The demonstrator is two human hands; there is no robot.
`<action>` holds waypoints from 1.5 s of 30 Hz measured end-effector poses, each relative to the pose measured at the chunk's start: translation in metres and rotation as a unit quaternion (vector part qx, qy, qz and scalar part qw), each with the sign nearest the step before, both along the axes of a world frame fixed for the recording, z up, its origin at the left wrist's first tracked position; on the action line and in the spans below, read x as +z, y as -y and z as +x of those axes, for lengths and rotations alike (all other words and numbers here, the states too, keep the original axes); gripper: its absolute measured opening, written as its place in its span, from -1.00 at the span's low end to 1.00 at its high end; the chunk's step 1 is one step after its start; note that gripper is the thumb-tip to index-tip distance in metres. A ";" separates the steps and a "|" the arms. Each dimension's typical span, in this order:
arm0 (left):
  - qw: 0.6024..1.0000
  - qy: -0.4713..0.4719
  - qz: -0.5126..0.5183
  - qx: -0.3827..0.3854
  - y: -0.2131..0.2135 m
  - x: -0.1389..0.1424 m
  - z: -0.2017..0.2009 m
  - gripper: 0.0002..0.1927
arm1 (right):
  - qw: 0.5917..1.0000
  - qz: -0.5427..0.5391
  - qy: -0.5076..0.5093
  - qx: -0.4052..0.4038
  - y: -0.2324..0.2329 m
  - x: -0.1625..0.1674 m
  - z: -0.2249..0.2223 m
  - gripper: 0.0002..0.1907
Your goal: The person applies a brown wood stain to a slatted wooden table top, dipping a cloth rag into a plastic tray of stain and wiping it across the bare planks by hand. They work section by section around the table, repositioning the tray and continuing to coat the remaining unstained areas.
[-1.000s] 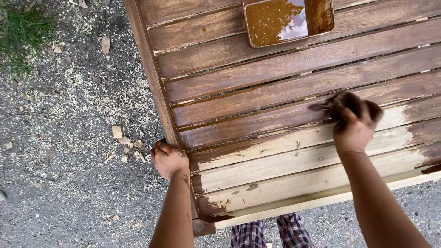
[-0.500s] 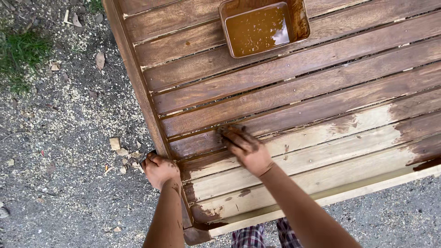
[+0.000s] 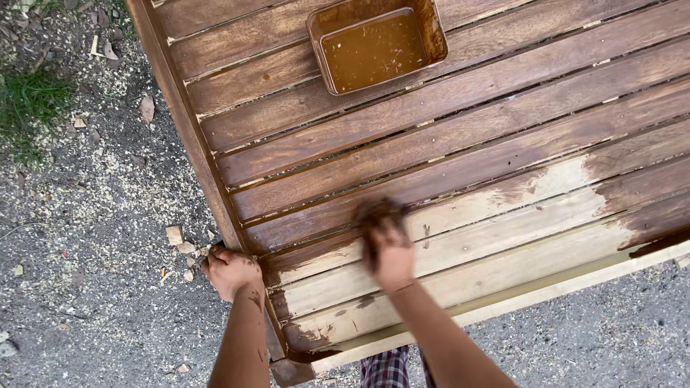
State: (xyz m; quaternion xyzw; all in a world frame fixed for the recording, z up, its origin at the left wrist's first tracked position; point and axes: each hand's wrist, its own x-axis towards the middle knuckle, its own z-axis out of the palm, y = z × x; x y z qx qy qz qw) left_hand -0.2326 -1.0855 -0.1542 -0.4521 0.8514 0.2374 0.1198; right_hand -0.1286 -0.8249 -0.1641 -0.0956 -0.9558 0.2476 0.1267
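Observation:
A slatted wooden panel [image 3: 460,136] fills most of the head view; its far slats are stained dark brown and the near slats are still pale in places. My right hand [image 3: 392,251] is closed on a dark stain-soaked rag [image 3: 374,214] and presses it on a slat near the panel's left side; hand and rag are blurred by motion. My left hand [image 3: 230,269] grips the panel's left edge frame. A rectangular tray of brown stain [image 3: 374,47] sits on the far slats.
Grey gravel ground [image 3: 86,287] with sawdust and small wood chips [image 3: 175,235] lies to the left. A patch of grass [image 3: 29,108] is at the far left. Checked trouser legs [image 3: 388,368] show below the panel's near edge.
My right hand with the rag swept from the panel's right side to the left, then slightly back toward the middle. My left hand stayed on the edge. The view shifted.

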 end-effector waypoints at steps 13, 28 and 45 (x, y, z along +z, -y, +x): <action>0.934 -0.193 -0.090 -0.288 -0.155 0.069 -0.082 -0.15 | 0.976 0.127 -0.016 0.176 -0.226 0.023 0.025 -0.57; 0.885 -0.288 0.353 -0.092 -0.273 0.070 -0.127 -0.83 | 0.988 0.064 0.050 0.134 -0.206 0.015 -0.012 -0.37; 0.954 -0.147 0.201 -0.165 -0.211 0.088 -0.023 -0.82 | 0.975 0.108 0.038 0.192 -0.251 0.007 0.024 -0.40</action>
